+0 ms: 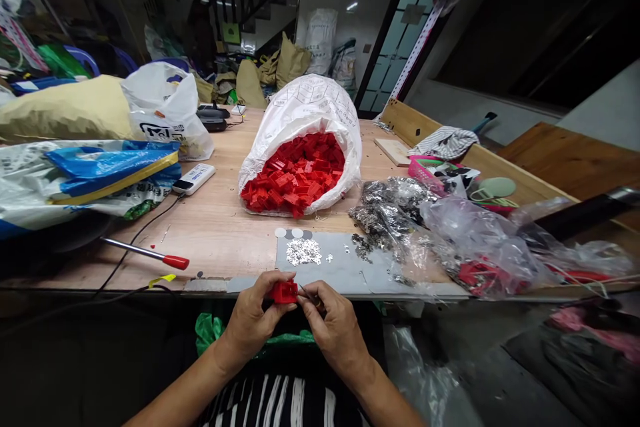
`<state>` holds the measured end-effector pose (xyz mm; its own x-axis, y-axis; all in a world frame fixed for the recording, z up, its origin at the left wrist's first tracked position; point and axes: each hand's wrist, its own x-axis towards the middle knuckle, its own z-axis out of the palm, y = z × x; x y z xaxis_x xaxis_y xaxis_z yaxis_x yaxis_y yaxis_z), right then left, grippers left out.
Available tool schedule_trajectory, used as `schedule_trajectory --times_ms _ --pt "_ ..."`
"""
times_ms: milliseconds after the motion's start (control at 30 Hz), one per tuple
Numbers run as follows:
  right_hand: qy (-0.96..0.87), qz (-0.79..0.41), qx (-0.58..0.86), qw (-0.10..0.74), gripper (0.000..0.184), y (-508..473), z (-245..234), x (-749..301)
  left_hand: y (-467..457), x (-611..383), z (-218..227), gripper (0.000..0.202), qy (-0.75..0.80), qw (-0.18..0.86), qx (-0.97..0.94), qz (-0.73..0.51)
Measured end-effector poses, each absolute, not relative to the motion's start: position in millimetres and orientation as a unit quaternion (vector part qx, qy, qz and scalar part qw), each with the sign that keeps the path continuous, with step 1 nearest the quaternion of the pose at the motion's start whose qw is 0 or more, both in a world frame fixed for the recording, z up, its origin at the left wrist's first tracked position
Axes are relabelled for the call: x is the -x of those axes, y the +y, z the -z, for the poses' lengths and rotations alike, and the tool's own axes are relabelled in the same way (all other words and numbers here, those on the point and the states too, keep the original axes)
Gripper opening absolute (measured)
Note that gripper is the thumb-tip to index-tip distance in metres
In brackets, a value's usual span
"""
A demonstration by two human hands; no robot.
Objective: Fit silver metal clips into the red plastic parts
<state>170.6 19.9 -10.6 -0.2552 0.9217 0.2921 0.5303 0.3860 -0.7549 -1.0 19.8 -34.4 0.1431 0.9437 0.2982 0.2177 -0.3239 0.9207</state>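
My left hand [254, 315] pinches a small red plastic block [285, 291] at the near edge of the wooden table [225, 227]. Beside it, my right hand [333, 325] is closed on a thin metal piece [305, 292] whose tip touches the block. Just beyond the hands lies a grey card [345, 267] with a little heap of small shiny metal parts [303, 251]. Farther back, a white sack [305, 107] lies on its side, spilling many red blocks [295, 177].
Clear plastic bags of metal parts [395, 213] lie at right. A red-handled screwdriver [150, 253], a white remote [194, 178] and blue and white bags [90, 173] lie at left. A pink basket [425, 170] stands at right. Sacks and stairs fill the background.
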Motion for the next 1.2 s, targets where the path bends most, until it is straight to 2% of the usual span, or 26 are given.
schedule_trajectory --times_ms 500,733,867,1033,1200 --pt "-0.762 -0.295 0.486 0.310 0.009 26.7 -3.4 -169.3 15.2 -1.4 43.9 0.034 0.443 0.278 -0.683 -0.510" --pt "-0.777 -0.311 0.478 0.267 0.010 30.5 -6.4 -173.2 16.6 -3.2 44.4 0.034 0.428 0.278 -0.692 -0.510" --pt "-0.766 -0.360 0.452 0.282 0.013 33.9 -6.2 -176.5 16.0 -4.1 45.5 0.034 0.418 0.296 -0.684 -0.520" --pt "-0.694 -0.429 0.468 0.340 0.015 40.0 -4.1 -187.2 15.8 -4.8 46.3 0.037 0.421 0.307 -0.668 -0.531" --pt "-0.660 -0.470 0.489 0.323 0.015 40.2 6.5 -187.2 14.0 -4.8 45.9 0.037 0.413 0.282 -0.694 -0.518"
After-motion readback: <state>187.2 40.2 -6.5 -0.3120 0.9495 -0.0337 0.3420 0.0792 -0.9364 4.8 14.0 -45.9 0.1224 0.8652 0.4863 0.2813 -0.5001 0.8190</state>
